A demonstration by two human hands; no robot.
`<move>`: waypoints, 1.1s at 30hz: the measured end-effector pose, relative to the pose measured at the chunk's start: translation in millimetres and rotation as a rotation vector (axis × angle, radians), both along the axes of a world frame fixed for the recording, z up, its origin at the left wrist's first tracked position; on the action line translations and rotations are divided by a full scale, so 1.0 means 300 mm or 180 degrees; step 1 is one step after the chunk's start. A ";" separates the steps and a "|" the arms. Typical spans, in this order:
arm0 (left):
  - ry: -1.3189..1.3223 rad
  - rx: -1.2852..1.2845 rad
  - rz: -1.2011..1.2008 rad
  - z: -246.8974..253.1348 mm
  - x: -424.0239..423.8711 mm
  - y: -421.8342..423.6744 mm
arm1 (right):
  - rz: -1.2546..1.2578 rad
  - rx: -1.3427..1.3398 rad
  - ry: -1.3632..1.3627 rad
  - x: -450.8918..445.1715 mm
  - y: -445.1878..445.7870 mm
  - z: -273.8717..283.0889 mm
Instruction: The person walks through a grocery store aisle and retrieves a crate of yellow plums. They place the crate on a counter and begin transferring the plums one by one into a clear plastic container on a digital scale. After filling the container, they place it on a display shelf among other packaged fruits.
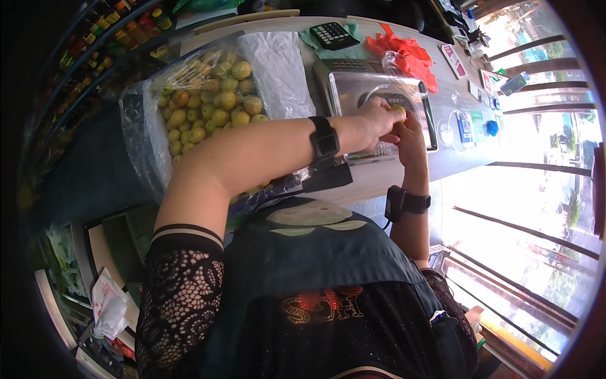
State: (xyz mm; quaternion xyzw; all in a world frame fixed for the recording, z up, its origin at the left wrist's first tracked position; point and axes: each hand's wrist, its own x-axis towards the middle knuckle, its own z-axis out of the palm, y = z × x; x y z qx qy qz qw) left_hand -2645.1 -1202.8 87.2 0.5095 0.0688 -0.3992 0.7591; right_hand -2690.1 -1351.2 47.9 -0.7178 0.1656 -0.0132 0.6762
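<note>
Over the steel pan of a weighing scale, my left hand and my right hand meet at the fingertips. Between them is a small yellow-green round fruit, pinched by both hands and partly covered by the fingers. A clear plastic container sits on the pan beneath, mostly hidden by my hands. Left of the scale stands a box lined with clear plastic film, holding many similar yellow-green fruits. My left forearm crosses over its near side.
Behind the scale lie a black calculator on a green cloth and red plastic bags. Clear plastic lids lie at the right of the counter. Shelves of bottles stand at the far left.
</note>
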 end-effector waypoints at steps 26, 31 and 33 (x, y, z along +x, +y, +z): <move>-0.3413 0.4565 -0.0733 -0.136 0.043 1.206 | 0.0648 -0.1030 -0.0530 -0.032 0.102 0.151; -0.3399 0.5117 -0.1057 -0.144 0.048 1.141 | 0.0842 -0.1470 -0.0610 -0.018 0.229 0.187; -0.3307 0.5289 -0.1367 -0.127 0.057 1.123 | 0.0880 -0.1488 -0.0547 -0.038 0.225 0.195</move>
